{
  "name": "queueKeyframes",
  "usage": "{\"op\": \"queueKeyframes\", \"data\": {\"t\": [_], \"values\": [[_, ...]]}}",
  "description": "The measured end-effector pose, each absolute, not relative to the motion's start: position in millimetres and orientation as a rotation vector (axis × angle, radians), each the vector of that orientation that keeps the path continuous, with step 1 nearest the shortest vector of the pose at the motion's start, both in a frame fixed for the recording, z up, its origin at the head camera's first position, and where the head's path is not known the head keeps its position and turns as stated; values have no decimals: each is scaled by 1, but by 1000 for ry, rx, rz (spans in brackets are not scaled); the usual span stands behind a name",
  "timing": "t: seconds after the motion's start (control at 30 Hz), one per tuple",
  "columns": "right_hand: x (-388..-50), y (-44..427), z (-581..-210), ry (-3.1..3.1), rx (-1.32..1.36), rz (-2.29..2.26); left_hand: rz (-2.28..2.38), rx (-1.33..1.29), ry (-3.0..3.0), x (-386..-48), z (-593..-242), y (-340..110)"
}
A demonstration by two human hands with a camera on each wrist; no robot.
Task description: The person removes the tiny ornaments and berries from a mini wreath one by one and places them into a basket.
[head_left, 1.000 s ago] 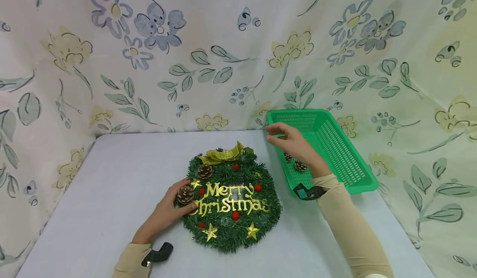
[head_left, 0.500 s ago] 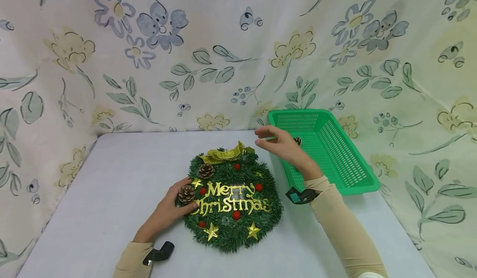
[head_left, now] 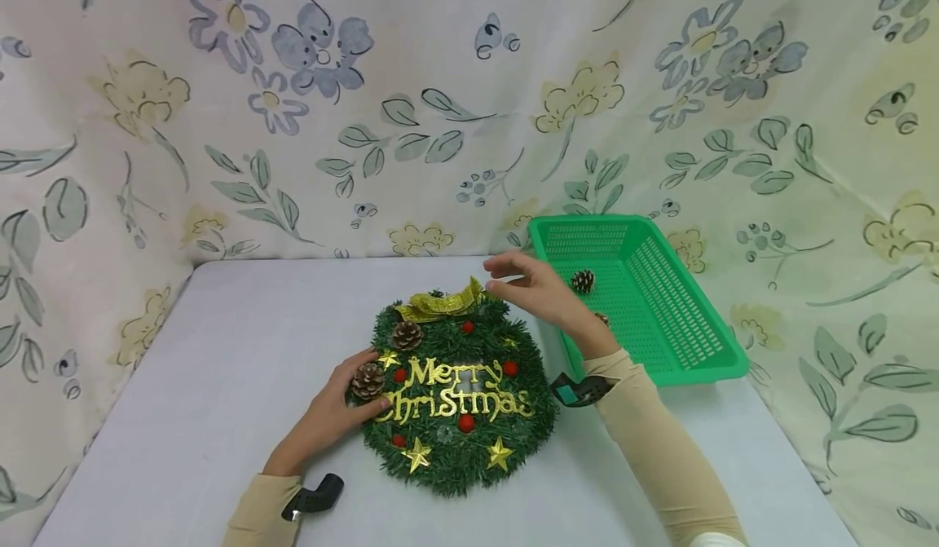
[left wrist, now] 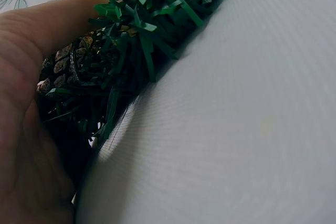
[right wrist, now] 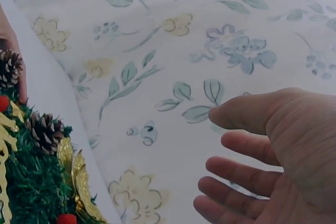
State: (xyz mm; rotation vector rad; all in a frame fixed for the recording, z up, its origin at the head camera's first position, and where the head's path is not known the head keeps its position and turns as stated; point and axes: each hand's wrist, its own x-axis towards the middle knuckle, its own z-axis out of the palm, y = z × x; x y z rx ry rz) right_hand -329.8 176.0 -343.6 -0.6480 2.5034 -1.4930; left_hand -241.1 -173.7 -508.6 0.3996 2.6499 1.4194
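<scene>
A green Christmas wreath (head_left: 440, 449) lies on the white table, with gold "Merry Christmas" lettering (head_left: 458, 400), red balls, gold stars and a gold ribbon bow (head_left: 440, 304) at its top. My left hand (head_left: 333, 412) holds the wreath's left edge, thumb on the front and fingers around a pine cone (head_left: 368, 381). The left wrist view has the thumb (left wrist: 58, 22) against the tinsel. A second pine cone (head_left: 407, 335) sits higher up on the wreath. Over the wreath's upper right, my right hand (head_left: 539, 290) hovers near the bow with loosely bent, spread fingers, holding nothing.
A green plastic basket (head_left: 678, 302) stands at the table's right rear, partly behind the right forearm. Inside it are a pine cone (head_left: 583, 281) and another pine cone (head_left: 601, 319), half hidden. A floral curtain (head_left: 411, 123) hangs behind the table.
My right hand has moved left from over the basket to beside the wreath's bow, uncovering the pine cones in the basket. The left hand and wreath have stayed in place.
</scene>
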Motion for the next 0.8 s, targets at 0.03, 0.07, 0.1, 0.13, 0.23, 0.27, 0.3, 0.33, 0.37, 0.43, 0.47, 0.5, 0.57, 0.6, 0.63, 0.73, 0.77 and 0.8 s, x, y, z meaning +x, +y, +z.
{"op": "queueKeyframes", "data": {"t": [0.03, 0.07, 0.1, 0.13, 0.23, 0.27, 0.3, 0.33, 0.37, 0.43, 0.47, 0.5, 0.57, 0.6, 0.63, 0.73, 0.77, 0.8], "values": [[-330, 175, -344, 2504, -656, -1490, 1422, 401, 2650, -241, -508, -174], [-330, 173, -344, 2502, -663, -1487, 1426, 404, 2650, -241, -508, -173], [-330, 171, -345, 2500, -669, -1486, 1428, 408, 2651, -241, -508, -173], [-330, 169, -345, 2492, -668, -1494, 1429, 409, 2651, -241, -508, -173], [-330, 163, -345, 2477, -691, -1507, 1426, 413, 2656, -240, -507, -173], [-330, 160, -345, 2471, -699, -1511, 1425, 413, 2656, -240, -507, -173], [-330, 158, -345, 2461, -706, -1520, 1424, 414, 2657, -240, -507, -173], [-331, 154, -345, 2449, -711, -1529, 1427, 411, 2657, -240, -507, -174], [-331, 151, -345, 2439, -723, -1534, 1427, 408, 2658, -240, -507, -175], [-332, 145, -346, 2415, -733, -1546, 1429, 400, 2658, -239, -507, -176], [-332, 142, -346, 2404, -734, -1552, 1427, 398, 2658, -239, -506, -176], [-332, 140, -347, 2393, -731, -1558, 1424, 395, 2657, -239, -506, -176], [-332, 136, -348, 2371, -715, -1568, 1416, 389, 2654, -239, -506, -175], [-332, 134, -349, 2364, -707, -1571, 1418, 386, 2649, -240, -506, -175], [-332, 132, -350, 2355, -703, -1573, 1416, 384, 2648, -240, -506, -175], [-331, 128, -352, 2336, -713, -1574, 1418, 376, 2641, -240, -507, -174], [-331, 126, -352, 2335, -725, -1570, 1417, 372, 2641, -240, -507, -174], [-331, 125, -353, 2331, -737, -1567, 1414, 367, 2643, -240, -507, -174]]}}
